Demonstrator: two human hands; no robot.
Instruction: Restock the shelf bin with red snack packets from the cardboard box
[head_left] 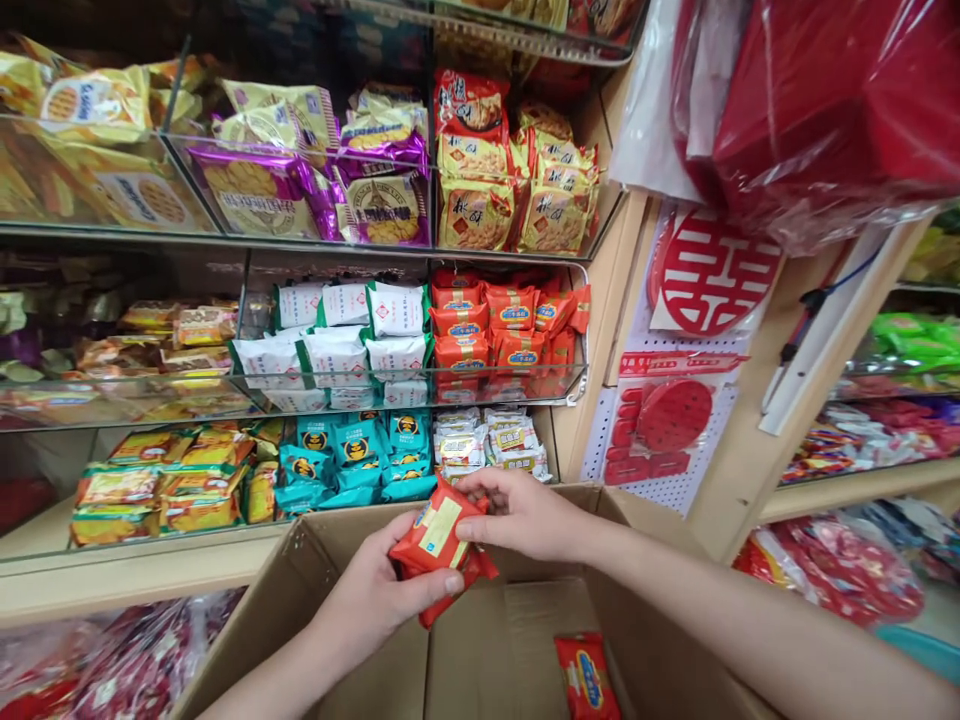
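Red snack packets (441, 540) with a pale yellow label are gripped between my two hands over an open cardboard box (300, 590). My left hand (405, 575) wraps round them from the left, thumb across the front. From the right, my right hand (510, 515) pinches the upper packet, thumb on its face. At least two packets appear to be in the hold, though the fingers hide part of them. Another red packet (588, 676) lies on the bottom of the box. Similar red packets (517, 325) are stacked on the middle shelf ahead.
White-and-green packets (337, 350), teal packets (352, 455) and yellow packets (169, 480) fill nearby shelf compartments. Clear shelf lips (337, 395) edge the rows. Red decorations (667, 415) hang on a pegboard at right. A large red plastic-wrapped bundle (832, 110) overhangs the upper right.
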